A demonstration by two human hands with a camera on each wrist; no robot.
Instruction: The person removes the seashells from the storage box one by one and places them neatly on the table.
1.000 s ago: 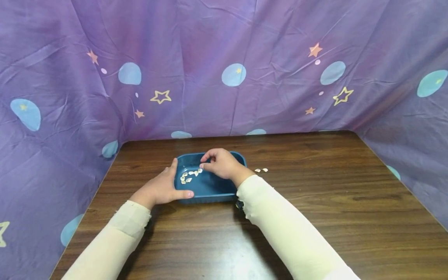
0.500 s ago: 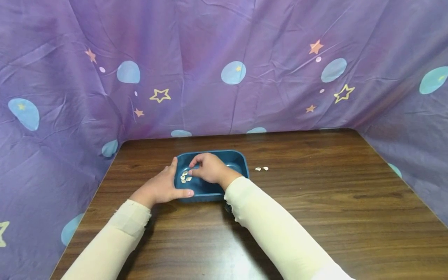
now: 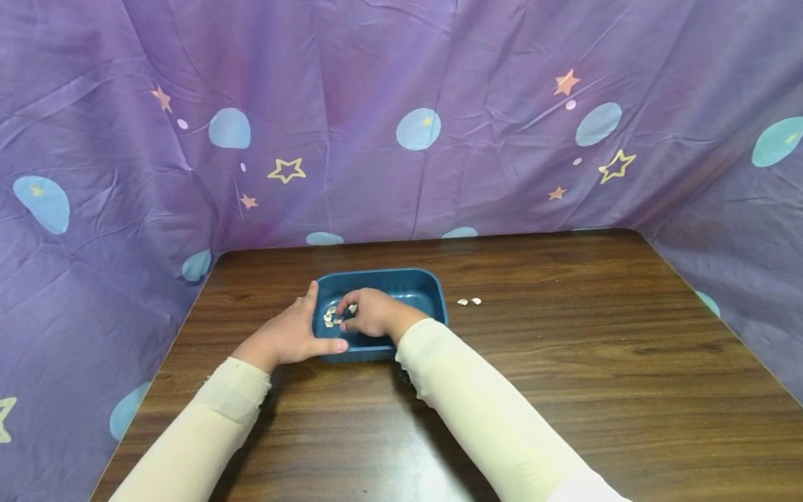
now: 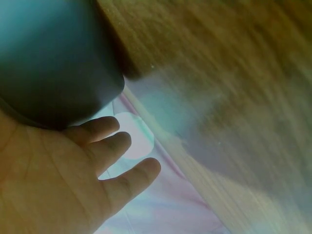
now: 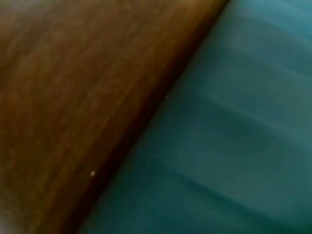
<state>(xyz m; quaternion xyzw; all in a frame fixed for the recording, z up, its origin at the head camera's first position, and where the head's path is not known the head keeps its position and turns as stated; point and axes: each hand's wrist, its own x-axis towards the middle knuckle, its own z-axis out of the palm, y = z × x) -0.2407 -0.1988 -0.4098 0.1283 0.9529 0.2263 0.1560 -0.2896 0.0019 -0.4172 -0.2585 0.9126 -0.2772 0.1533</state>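
Note:
In the head view, a blue rectangular plastic bin (image 3: 404, 279) stands on the wooden table. Several small cream-white, shell-like pieces (image 3: 329, 318) lie near its left end. My left hand (image 3: 282, 338) rests on the bin's left side, its thumb stretched along the front rim; the left wrist view shows straight fingers (image 4: 124, 183) beside the bin wall (image 4: 58, 58). My right hand (image 3: 371, 314) reaches down inside the bin, thumb and forefinger bent around one pale piece (image 3: 339, 321). Whether they pinch it is too small to tell. Only table and ribbed bin wall (image 5: 234, 146) show in the right wrist view.
Two more cream-white pieces (image 3: 469, 302) lie on the table (image 3: 564, 362) right of the bin. A purple curtain (image 3: 351, 188) with stars and blue ovals hangs behind the table and along both sides.
My right hand has moved left and lower inside the bin, from the row's right end to the pieces at the left. The left hand keeps its place on the bin.

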